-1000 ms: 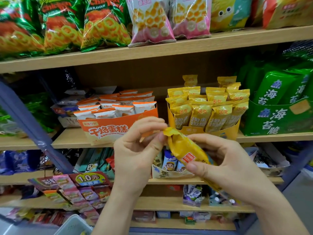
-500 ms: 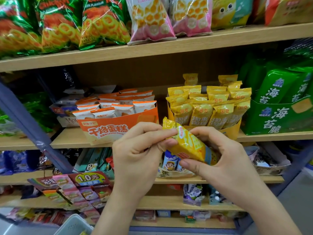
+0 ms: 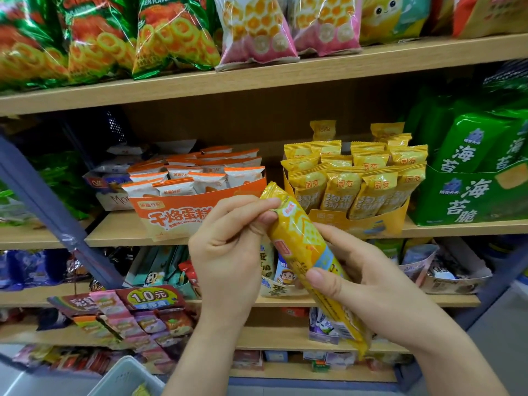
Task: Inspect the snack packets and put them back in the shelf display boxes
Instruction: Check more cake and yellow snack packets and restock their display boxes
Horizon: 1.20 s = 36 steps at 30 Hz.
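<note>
Before the middle shelf (image 3: 120, 235), at centre, one long yellow packet (image 3: 303, 247) is held slantwise in both hands, near the display boxes but inside neither. The left hand (image 3: 228, 252) pinches the packet's upper crimped end between thumb and forefinger, with the other fingers curled beneath. The right hand (image 3: 368, 284) grips the lower half, thumb pressed across the front; its fingers lie behind the wrapper, mostly hidden. The palm covers part of the packet's lower stretch, and the bottom end shows below the hand. The wrapper print cannot be read.

Far left, the orange box (image 3: 177, 215) holds white-and-orange packs; the left hand covers its right front corner. Far right, the yellow box (image 3: 371, 224) holds upright yellow packs, its left front partly behind the held packet. The green box (image 3: 471, 201) is cut off by the right edge. The lower shelves are blurred. Near the bottom edge, only a corner of a white basket (image 3: 123, 378) shows
</note>
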{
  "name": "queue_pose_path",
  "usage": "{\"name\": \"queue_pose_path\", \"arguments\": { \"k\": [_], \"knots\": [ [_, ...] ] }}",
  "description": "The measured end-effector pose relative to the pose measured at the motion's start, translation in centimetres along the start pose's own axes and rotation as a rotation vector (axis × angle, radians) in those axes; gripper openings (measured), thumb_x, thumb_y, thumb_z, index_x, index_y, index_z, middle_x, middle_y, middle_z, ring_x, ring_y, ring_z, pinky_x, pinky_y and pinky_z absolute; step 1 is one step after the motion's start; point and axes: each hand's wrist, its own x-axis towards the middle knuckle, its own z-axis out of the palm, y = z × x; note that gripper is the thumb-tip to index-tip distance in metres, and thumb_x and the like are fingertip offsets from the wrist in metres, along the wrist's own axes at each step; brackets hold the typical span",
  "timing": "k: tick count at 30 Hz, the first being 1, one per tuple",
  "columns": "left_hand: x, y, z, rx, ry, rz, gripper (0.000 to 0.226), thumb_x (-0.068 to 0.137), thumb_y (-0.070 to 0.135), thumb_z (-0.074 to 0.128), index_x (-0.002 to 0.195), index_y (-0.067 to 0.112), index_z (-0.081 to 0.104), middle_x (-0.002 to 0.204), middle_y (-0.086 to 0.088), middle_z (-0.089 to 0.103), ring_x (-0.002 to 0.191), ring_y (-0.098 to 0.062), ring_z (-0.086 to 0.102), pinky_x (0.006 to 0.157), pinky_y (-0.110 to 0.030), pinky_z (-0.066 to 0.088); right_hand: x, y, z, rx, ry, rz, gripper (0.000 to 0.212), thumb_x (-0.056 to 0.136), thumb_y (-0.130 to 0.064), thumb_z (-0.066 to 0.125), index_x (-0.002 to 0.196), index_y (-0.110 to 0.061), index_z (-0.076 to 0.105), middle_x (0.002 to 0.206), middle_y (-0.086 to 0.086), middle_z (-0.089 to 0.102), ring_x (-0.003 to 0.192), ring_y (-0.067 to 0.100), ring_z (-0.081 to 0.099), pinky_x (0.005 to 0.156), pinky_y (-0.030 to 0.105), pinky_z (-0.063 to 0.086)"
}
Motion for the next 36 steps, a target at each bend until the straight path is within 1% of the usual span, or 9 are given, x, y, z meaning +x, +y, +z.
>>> {"name": "queue_pose_path", "arguments": {
  "k": [5, 10, 13, 18, 21, 23, 25, 31, 36],
  "knots": [
    [-0.2, -0.3, 0.8, 0.024, 0.028, -0.042, 0.019, 0.088, 0.01, 0.067, 0.105, 0.018, 0.068, 0.105, -0.004, 0.062, 0.104, -0.01, 0.06, 0.084, -0.023, 0.051, 0.3, 0.5, 0.7, 0.008, 0.138, -0.022, 0.055, 0.079, -0.045, 0.068, 0.13, -0.038, 0.052, 0.12, -0.019, 0.066, 0.111, 0.001, 0.062, 0.089, 0.019, 0.051],
    [-0.7, -0.6, 0.3, 0.27, -0.125, 0.163, 0.025, 0.095, 0.012, 0.057, 0.12, 0.011, 0.062, 0.123, 0.002, 0.063, 0.122, -0.016, 0.059, 0.103, -0.032, 0.046, 0.2, 0.4, 1.2, -0.025, 0.263, -0.063, 0.047, 0.075, -0.037, 0.07, 0.119, -0.043, 0.056, 0.114, -0.025, 0.067, 0.108, -0.002, 0.062, 0.084, 0.012, 0.049],
    [-1.5, -0.2, 0.5, 0.241, -0.161, 0.109, 0.034, 0.097, 0.02, 0.052, 0.13, 0.009, 0.054, 0.13, 0.006, 0.057, 0.127, -0.011, 0.056, 0.103, -0.032, 0.048, 0.2, 0.1, 1.9, 0.016, 0.294, -0.097, 0.046, 0.079, -0.03, 0.07, 0.122, -0.04, 0.057, 0.114, -0.023, 0.068, 0.107, -0.001, 0.063, 0.084, 0.013, 0.049],
    [-2.6, -0.3, 0.9, 0.178, -0.224, -0.004, 0.052, 0.101, 0.038, 0.047, 0.145, 0.014, 0.038, 0.141, -0.006, 0.056, 0.13, -0.015, 0.054, 0.098, -0.042, 0.052, 0.3, -0.3, 3.0, 0.132, 0.329, -0.142, 0.044, 0.08, -0.025, 0.068, 0.12, -0.04, 0.057, 0.11, -0.02, 0.071, 0.104, 0.0, 0.066, 0.082, 0.016, 0.052],
    [-2.6, 0.4, 0.8, -0.013, -0.181, -0.219, 0.047, 0.095, 0.036, 0.057, 0.141, 0.027, 0.05, 0.134, 0.001, 0.062, 0.123, -0.016, 0.06, 0.091, -0.039, 0.057, 0.2, -0.1, 2.8, 0.094, 0.34, -0.135, 0.048, 0.079, -0.026, 0.069, 0.124, -0.039, 0.057, 0.112, -0.023, 0.069, 0.106, -0.002, 0.064, 0.085, 0.014, 0.051],
    [-2.0, 1.1, 0.5, -0.157, -0.109, -0.301, 0.033, 0.091, 0.028, 0.068, 0.123, 0.026, 0.064, 0.123, 0.003, 0.068, 0.113, -0.014, 0.066, 0.083, -0.028, 0.058, 0.2, 0.1, 2.5, 0.023, 0.348, -0.139, 0.052, 0.078, -0.027, 0.071, 0.127, -0.039, 0.056, 0.115, -0.026, 0.067, 0.11, -0.005, 0.061, 0.087, 0.012, 0.049],
    [-1.4, 1.8, 0.2, -0.146, -0.089, -0.291, 0.024, 0.086, 0.025, 0.071, 0.109, 0.022, 0.065, 0.114, 0.003, 0.07, 0.105, -0.012, 0.068, 0.076, -0.022, 0.058, 0.1, 0.4, 2.2, -0.093, 0.368, -0.148, 0.055, 0.078, -0.028, 0.073, 0.127, -0.044, 0.054, 0.118, -0.027, 0.065, 0.112, -0.006, 0.059, 0.089, 0.012, 0.048],
    [-0.5, 1.9, 0.0, 0.034, -0.168, -0.311, 0.042, 0.084, 0.034, 0.065, 0.125, 0.036, 0.057, 0.108, 0.021, 0.067, 0.104, 0.001, 0.065, 0.078, -0.018, 0.057, 0.3, 1.1, 2.0, -0.79, 0.531, -0.323, 0.06, 0.083, -0.03, 0.069, 0.14, -0.021, 0.052, 0.12, -0.003, 0.066, 0.108, 0.017, 0.062, 0.083, 0.042, 0.056],
    [-0.9, 1.3, -0.4, 0.01, -0.039, -0.285, 0.03, 0.084, 0.021, 0.066, 0.111, 0.034, 0.066, 0.098, 0.023, 0.072, 0.102, 0.0, 0.067, 0.08, -0.016, 0.054, 0.0, 0.5, 1.5, -1.05, 0.457, -0.322, 0.067, 0.085, -0.036, 0.072, 0.145, -0.024, 0.044, 0.118, 0.0, 0.063, 0.103, 0.023, 0.061, 0.073, 0.038, 0.05]
  ]
}}
